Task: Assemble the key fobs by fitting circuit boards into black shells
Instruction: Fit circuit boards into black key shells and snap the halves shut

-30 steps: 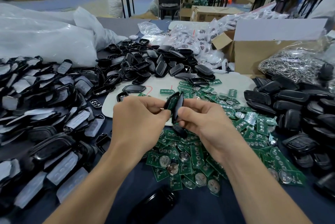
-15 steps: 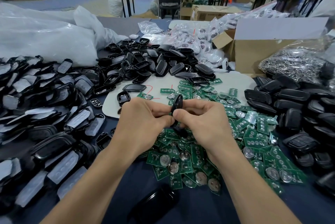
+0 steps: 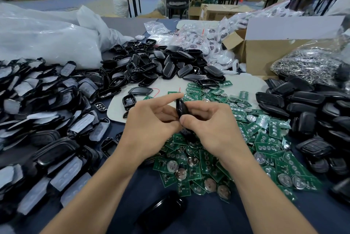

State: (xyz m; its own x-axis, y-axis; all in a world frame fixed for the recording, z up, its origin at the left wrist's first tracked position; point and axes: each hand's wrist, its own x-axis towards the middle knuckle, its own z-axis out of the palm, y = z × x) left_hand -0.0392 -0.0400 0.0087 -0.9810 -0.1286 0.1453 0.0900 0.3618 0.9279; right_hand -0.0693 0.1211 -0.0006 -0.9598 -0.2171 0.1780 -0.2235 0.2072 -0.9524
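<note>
A closed black key fob (image 3: pixel 181 108) stands on edge between both hands, above a heap of green circuit boards (image 3: pixel 223 150) with round coin cells. My left hand (image 3: pixel 151 125) pinches the fob from the left, index finger stretched over its top. My right hand (image 3: pixel 210 122) grips it from the right with thumb and curled fingers. No board shows inside the fob. Empty black shells (image 3: pixel 151 67) lie piled behind the hands.
Shells with grey film inserts (image 3: pixel 47 112) cover the left side. Finished black fobs (image 3: pixel 310 112) are heaped at the right. A cardboard box (image 3: pixel 274 50), a bag of metal rings (image 3: pixel 310 65) and clear plastic bags (image 3: pixel 47 36) stand behind. A black case (image 3: pixel 162 213) lies near the front edge.
The two shell halves, held apart with a green board visible a second ago, have come together into one closed fob. Both hands stayed in place, squeezing it.
</note>
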